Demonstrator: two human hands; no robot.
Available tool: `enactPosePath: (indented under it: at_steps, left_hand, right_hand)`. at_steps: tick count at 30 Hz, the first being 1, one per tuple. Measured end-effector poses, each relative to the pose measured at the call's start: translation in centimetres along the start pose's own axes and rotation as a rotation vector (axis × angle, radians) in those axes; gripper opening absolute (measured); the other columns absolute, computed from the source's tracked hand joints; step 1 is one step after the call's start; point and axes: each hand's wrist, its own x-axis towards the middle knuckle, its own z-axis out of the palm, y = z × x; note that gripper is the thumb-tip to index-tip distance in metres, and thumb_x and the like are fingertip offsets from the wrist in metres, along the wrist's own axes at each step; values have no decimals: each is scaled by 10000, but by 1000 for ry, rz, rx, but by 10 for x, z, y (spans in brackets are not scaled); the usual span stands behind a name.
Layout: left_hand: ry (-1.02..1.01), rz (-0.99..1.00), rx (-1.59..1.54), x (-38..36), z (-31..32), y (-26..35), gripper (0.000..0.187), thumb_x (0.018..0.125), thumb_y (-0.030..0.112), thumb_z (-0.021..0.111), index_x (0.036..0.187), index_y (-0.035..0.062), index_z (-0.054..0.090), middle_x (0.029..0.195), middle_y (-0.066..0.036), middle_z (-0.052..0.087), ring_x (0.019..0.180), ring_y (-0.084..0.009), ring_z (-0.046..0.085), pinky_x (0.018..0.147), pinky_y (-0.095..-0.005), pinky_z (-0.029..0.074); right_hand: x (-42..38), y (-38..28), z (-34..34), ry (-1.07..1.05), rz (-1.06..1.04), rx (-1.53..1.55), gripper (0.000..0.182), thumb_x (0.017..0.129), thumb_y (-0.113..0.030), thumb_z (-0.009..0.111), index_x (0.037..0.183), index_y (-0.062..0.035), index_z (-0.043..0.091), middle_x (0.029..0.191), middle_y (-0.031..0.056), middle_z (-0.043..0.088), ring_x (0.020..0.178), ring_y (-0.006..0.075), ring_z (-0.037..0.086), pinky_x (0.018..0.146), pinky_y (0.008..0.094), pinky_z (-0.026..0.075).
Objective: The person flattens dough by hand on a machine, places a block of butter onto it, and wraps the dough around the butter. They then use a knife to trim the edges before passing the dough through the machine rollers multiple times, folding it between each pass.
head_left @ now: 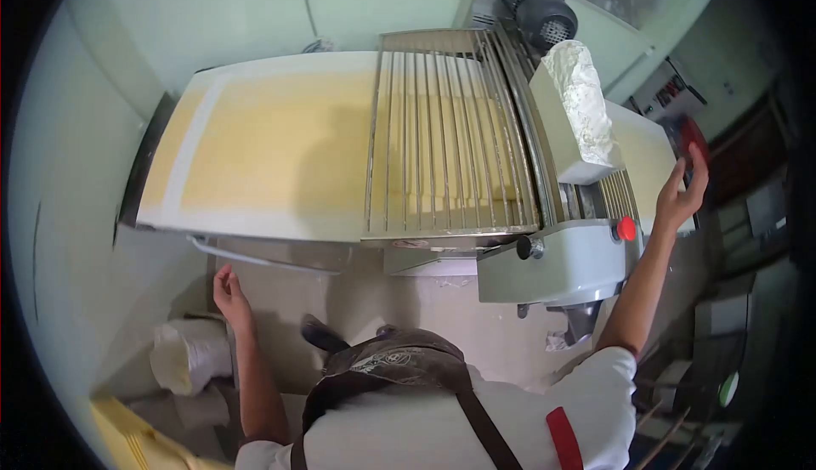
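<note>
A dough sheeter fills the middle of the view, with a long pale yellow belt (272, 147) on its left side and a shorter belt (642, 160) on its right. My right hand (682, 194) hovers by the outer end of the short belt, fingers apart and nothing in them. On the machine's grey housing (557, 262) sit a red button (626, 229) and a black knob (529, 247), both left of that hand. My left hand (231, 296) hangs below the long belt's front edge, loosely curved and holding nothing visible.
A metal guard grid (438, 138) covers the belt beside the rollers. White flour (582, 96) fills a long bin on top, with a dark motor (544, 15) behind it. At lower left stand a white sack (187, 355) and a yellow crate (136, 436).
</note>
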Motion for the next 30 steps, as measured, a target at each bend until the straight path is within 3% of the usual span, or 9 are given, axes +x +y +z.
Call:
enactPosePath:
  at_steps: [4, 6, 12, 15, 21, 22, 23, 26, 30]
  left_hand:
    - [-155, -33, -11, 106, 17, -13, 275, 937, 117, 521, 1162, -38, 556, 1103, -105, 597, 1018, -157, 552, 915, -285, 424]
    - [-249, -34, 15, 151, 25, -13, 285, 933, 109, 515, 1179, -29, 551, 1142, -125, 588, 1052, -177, 548, 926, -301, 428]
    - [-520, 96, 183, 263, 75, -45, 402, 909, 175, 560, 1267, -3, 511, 1263, -179, 547, 1165, -287, 528, 1004, -373, 397]
    - [-594, 201, 206, 292, 121, -69, 494, 898, 231, 581, 1318, 0, 459, 1331, -207, 490, 1250, -330, 455, 1049, -412, 356]
    - [-488, 209, 636, 322, 149, -49, 649, 887, 320, 608, 1362, -50, 366, 1406, -217, 399, 1328, -354, 342, 1094, -441, 288]
    - [-446, 228, 688, 329, 143, -53, 657, 888, 327, 607, 1360, -59, 363, 1403, -229, 398, 1323, -366, 344, 1095, -444, 285]
    - [-412, 252, 745, 336, 135, -56, 665, 889, 334, 606, 1359, -67, 360, 1399, -241, 397, 1318, -379, 346, 1096, -447, 283]
    - [-346, 344, 804, 372, 106, -85, 689, 894, 356, 597, 1356, -90, 349, 1390, -275, 390, 1306, -407, 353, 1100, -455, 275]
    - [-418, 405, 844, 427, 56, -126, 717, 943, 427, 509, 1373, -110, 306, 1415, -296, 341, 1338, -402, 310, 1116, -443, 246]
  right_hand:
    - [-61, -88, -37, -186, 272, -101, 362, 869, -91, 610, 1219, -12, 561, 1203, 171, 588, 1108, 287, 555, 978, 369, 393]
    - [-73, -147, -42, -299, 440, -128, 460, 867, -151, 626, 1277, 12, 497, 1248, 215, 540, 1188, 353, 497, 1016, 406, 364]
    - [-101, -170, -17, -504, 272, -616, 647, 867, -304, 621, 1338, 67, 378, 1308, 284, 452, 1261, 486, 360, 1058, 513, 295]
    - [-104, -160, -21, -575, 251, -675, 606, 894, -299, 583, 1327, 77, 388, 1331, 283, 438, 1282, 452, 358, 1061, 488, 302]
    - [-101, -158, -18, -625, 347, -629, 562, 912, -275, 567, 1305, 93, 404, 1332, 278, 441, 1271, 410, 391, 1070, 456, 306]
    - [-97, -159, -17, -634, 447, -535, 570, 926, -288, 551, 1325, 89, 396, 1367, 271, 417, 1302, 413, 360, 1081, 449, 296]
    - [-104, -148, -20, -670, 406, -669, 573, 935, -299, 538, 1339, 81, 394, 1388, 264, 404, 1317, 412, 344, 1083, 446, 290]
    - [-100, -157, -15, -645, 380, -655, 572, 945, -322, 525, 1349, 63, 397, 1390, 256, 410, 1315, 412, 347, 1080, 450, 289]
    - [-95, -162, -20, -652, 397, -684, 552, 951, -337, 508, 1352, 29, 408, 1404, 256, 388, 1314, 400, 352, 1071, 443, 303]
